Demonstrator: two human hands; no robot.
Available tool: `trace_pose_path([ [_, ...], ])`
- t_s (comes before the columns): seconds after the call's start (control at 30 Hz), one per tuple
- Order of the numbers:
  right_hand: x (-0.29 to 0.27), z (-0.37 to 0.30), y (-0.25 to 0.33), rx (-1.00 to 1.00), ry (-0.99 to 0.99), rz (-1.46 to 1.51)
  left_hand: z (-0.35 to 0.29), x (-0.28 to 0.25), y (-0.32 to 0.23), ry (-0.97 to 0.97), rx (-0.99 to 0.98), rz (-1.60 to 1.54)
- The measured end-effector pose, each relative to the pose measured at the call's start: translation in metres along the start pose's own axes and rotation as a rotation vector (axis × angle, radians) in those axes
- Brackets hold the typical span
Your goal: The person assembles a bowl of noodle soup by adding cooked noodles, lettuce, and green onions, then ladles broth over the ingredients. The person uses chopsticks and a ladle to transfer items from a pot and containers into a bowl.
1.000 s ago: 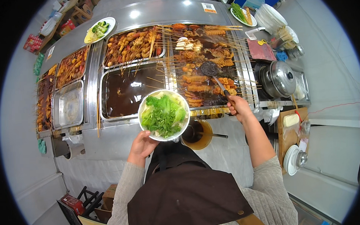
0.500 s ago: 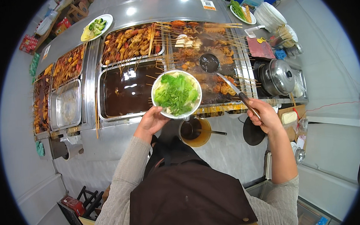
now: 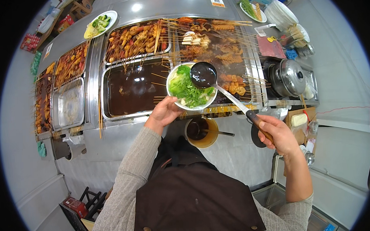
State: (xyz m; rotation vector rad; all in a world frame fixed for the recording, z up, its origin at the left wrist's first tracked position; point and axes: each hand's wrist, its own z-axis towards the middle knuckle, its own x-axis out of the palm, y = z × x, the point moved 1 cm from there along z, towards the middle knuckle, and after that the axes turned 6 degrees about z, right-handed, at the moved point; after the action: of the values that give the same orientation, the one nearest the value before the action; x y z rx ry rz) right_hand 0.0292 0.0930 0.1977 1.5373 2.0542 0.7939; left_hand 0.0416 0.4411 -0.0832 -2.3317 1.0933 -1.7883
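My left hand (image 3: pixel 165 111) grips the lower left rim of a white bowl (image 3: pixel 213 99) heaped with chopped green leaves (image 3: pixel 189 90). In my right hand (image 3: pixel 277 134) is the dark handle of a ladle (image 3: pixel 203 75), fingers wrapped round it. The ladle's round cup holds dark liquid and hangs over the bowl's upper right part, covering some of the greens. Behind the bowl, skewered food (image 3: pixel 233 84) simmers in a steaming pan. Left of the bowl is a pan of dark broth (image 3: pixel 129 91).
Skewers fill another tray (image 3: pixel 135 40) and stick out past its edges. A lidded steel pot (image 3: pixel 288 78) stands at the right, below stacked white plates (image 3: pixel 280 15). Under the counter edge sits a yellowish bucket (image 3: pixel 212 137) with a handled tool in it. A plate of broccoli (image 3: pixel 101 24) is at the far left.
The ladle has risen from the pan of skewers and moved left over the bowl, now carrying dark liquid. My left hand has shifted the bowl a little right and farther away.
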Motion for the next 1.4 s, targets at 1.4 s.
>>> trace_pose_path([
  [1.4, -0.037, 0.217, -0.116, -0.355, -0.527, -0.515, -0.077, -0.013, 0.001, -0.147, 0.070, -0.023],
])
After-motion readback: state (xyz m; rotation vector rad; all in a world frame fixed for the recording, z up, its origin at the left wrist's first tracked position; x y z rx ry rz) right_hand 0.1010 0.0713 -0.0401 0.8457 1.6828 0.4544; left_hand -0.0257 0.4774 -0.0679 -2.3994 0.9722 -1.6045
